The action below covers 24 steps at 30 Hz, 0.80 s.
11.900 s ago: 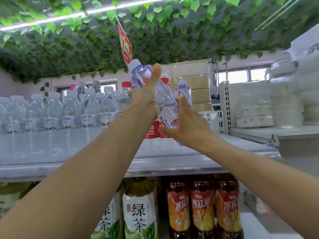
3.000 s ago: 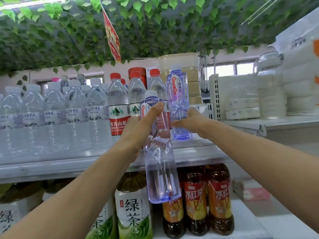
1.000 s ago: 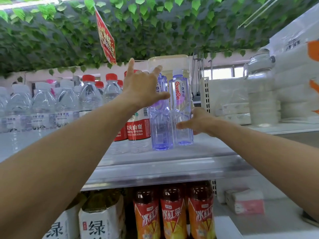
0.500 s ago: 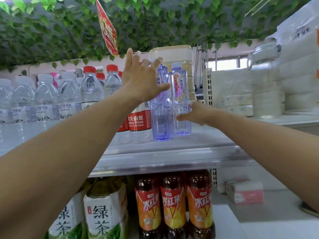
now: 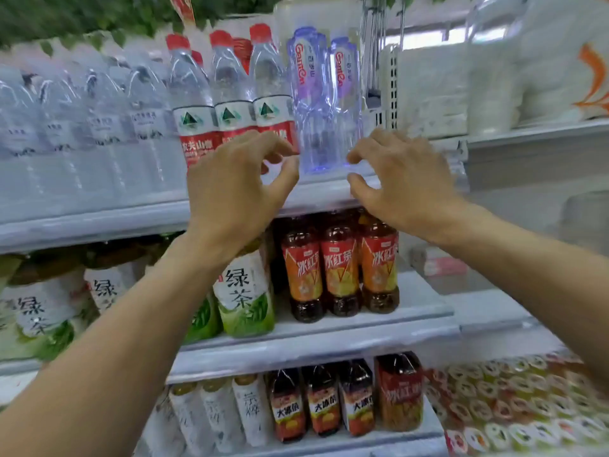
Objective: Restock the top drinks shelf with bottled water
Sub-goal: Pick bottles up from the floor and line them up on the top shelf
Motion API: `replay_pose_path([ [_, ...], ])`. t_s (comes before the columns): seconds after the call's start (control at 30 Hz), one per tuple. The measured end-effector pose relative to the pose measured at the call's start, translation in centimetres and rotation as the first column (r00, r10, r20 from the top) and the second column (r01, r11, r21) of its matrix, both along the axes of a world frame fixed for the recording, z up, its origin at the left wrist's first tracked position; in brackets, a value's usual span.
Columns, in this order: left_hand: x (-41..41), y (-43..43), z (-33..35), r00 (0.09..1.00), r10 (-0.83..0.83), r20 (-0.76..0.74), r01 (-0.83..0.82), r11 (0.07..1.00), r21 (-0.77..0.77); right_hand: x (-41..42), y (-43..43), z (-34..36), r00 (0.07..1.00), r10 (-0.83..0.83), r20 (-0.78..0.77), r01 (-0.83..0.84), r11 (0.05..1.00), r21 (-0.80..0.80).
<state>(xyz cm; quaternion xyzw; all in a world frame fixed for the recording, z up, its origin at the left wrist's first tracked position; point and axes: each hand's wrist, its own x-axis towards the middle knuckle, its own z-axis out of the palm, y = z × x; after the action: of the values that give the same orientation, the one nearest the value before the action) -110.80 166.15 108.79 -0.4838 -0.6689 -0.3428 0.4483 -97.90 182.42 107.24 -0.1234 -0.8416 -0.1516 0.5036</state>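
Left hand [image 5: 237, 179] and right hand [image 5: 398, 179], loosely curled and empty, flank two purple bottles [image 5: 309, 100] near the shelf [image 5: 99, 222] edge; a stray knuckle could topple them.

Two hands in shot, both bare. L hand [image 5: 237, 189]: we get the back of it, knuckles and tendon lines showing, broad thumb. R hand [image 5: 398, 183]: same story, bare, knuckles clear, wrist narrowing just behind. L forearm [image 5: 131, 324] is bare all the way to the frame edge, long and lean. R forearm [image 5: 527, 258] is bare too, right to the edge. Fingertips a bit blurred, so nails can't be read. Pic soft overall, fine detail lost.
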Motion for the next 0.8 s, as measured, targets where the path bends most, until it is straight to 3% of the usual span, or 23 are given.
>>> replay_pose_path([
  [0.13,1.0,-5.0,-6.2,0.997,0.019,0.076,-0.013,0.997,-0.07,0.3,-3.9,-5.4,0.995,0.068,0.072,-0.072,0.996,0.047],
  [0.27,0.6,-8.9,-14.3,0.979,0.063,0.195,-0.009,0.964,-0.267,0.4,-6.5,-13.0,0.964,0.109,0.241,-0.096,0.993,-0.064],
  [0.4,-0.3,-11.4,-23.9,0.881,0.222,0.419,0.054,0.831,-0.553,0.8,-7.6,-22.1,0.865,0.182,0.468,-0.049,0.958,-0.282],
  [0.5,-0.3,-12.8,-30.8,0.766,0.347,0.541,0.175,0.697,-0.695,1.0,-8.0,-28.8,0.763,0.249,0.597,0.034,0.906,-0.421],
  [0.63,0.3,-13.3,-40.0,0.597,0.543,0.591,0.188,0.621,-0.761,1.1,-7.9,-38.5,0.624,0.369,0.688,0.173,0.794,-0.582],
  [0.8,1.5,-12.9,-55.4,0.228,0.695,0.682,0.372,0.586,-0.72,1.6,-8.7,-54.9,0.493,0.465,0.735,0.403,0.627,-0.667],
])
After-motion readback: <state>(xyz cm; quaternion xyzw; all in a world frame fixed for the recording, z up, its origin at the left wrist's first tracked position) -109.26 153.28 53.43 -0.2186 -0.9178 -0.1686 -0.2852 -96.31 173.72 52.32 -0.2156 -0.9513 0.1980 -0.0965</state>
